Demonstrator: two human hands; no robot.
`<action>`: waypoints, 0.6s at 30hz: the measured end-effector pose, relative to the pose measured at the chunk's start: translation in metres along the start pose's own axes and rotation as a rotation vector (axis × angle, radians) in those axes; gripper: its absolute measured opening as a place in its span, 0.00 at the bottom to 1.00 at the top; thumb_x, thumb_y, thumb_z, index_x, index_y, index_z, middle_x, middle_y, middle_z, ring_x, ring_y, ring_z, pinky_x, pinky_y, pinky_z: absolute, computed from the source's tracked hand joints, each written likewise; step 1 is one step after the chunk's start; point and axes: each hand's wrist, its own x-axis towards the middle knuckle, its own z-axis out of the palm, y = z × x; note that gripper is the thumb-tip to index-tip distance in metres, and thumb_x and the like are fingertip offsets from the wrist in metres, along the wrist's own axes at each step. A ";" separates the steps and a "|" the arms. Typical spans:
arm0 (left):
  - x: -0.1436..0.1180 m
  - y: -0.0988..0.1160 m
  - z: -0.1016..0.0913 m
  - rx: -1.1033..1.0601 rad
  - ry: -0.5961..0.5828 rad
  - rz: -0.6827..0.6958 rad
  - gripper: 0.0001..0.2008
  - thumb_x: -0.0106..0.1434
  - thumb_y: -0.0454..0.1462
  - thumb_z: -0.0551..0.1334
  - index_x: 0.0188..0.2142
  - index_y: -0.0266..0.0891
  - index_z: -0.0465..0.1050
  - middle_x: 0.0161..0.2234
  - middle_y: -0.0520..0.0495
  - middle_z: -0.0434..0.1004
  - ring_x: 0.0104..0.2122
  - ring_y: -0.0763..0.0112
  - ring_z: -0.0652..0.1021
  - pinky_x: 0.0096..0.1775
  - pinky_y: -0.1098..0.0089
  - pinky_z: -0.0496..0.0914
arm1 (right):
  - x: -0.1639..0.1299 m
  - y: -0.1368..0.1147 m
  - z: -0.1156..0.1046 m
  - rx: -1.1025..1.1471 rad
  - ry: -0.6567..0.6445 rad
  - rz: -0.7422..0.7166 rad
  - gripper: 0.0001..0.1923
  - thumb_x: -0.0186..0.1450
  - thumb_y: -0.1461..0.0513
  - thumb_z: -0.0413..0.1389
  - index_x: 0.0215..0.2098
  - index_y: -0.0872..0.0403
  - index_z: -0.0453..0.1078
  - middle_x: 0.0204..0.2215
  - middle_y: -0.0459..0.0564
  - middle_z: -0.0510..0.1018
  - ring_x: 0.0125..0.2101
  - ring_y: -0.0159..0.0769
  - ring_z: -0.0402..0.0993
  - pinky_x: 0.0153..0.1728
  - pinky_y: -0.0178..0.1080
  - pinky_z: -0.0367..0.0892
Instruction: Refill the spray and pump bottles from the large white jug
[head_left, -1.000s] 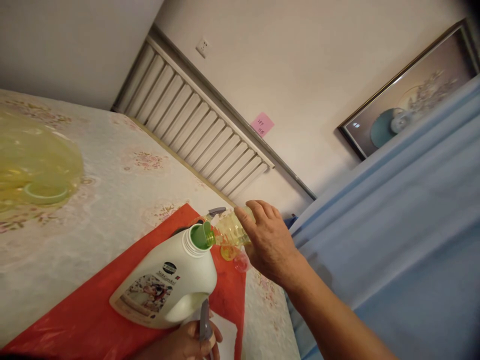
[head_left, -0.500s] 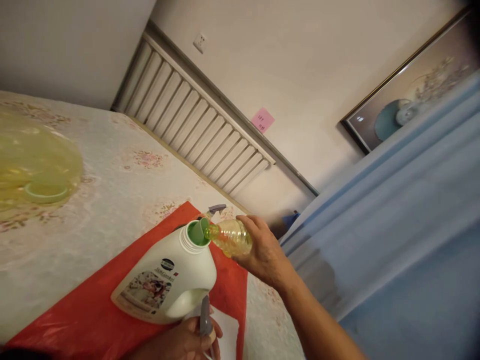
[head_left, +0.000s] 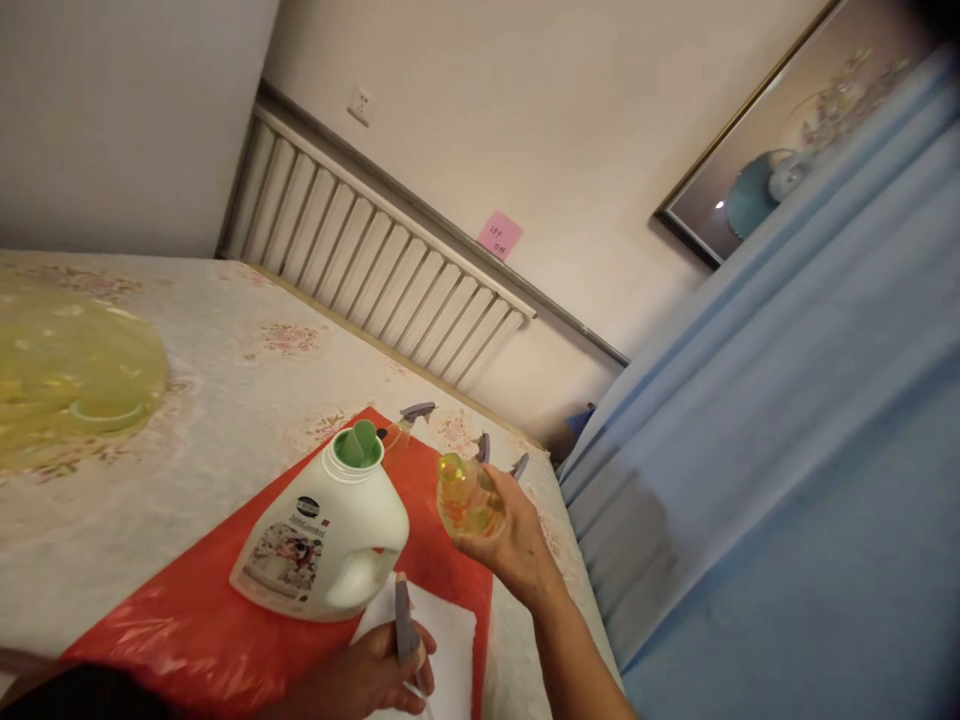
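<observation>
A clear plastic bottle (head_left: 472, 503) of yellowish liquid is gripped by my right hand (head_left: 519, 540), its mouth uncapped and tilted left, apart from the white jug. That white jug (head_left: 337, 535) stands upright on red plastic sheeting, its green-lined mouth open. In front of the jug, my left hand (head_left: 379, 665) is closed around a grey spray trigger head (head_left: 406, 630) with a thin tube trailing below. White paper (head_left: 450, 640) lies under and beside this hand.
The red sheet (head_left: 187, 610) covers part of a flowered tablecloth (head_left: 217, 430). A yellow translucent bag-like object (head_left: 82, 350) sits at left. More grey trigger heads (head_left: 417, 411) show behind the bottle. A radiator (head_left: 375, 250) and blue curtain (head_left: 750, 430) stand beyond.
My right hand has drawn the bottle away from the jug's mouth and turned it more upright. My left hand still holds the spray trigger head. The camera view has shifted.
</observation>
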 end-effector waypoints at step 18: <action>-0.066 0.116 0.099 0.209 0.370 0.487 0.16 0.59 0.45 0.68 0.44 0.42 0.74 0.38 0.47 0.79 0.43 0.61 0.79 0.46 0.63 0.76 | -0.163 0.092 0.013 0.512 0.264 0.469 0.38 0.42 0.70 0.63 0.53 0.51 0.69 0.49 0.50 0.78 0.50 0.49 0.75 0.52 0.49 0.69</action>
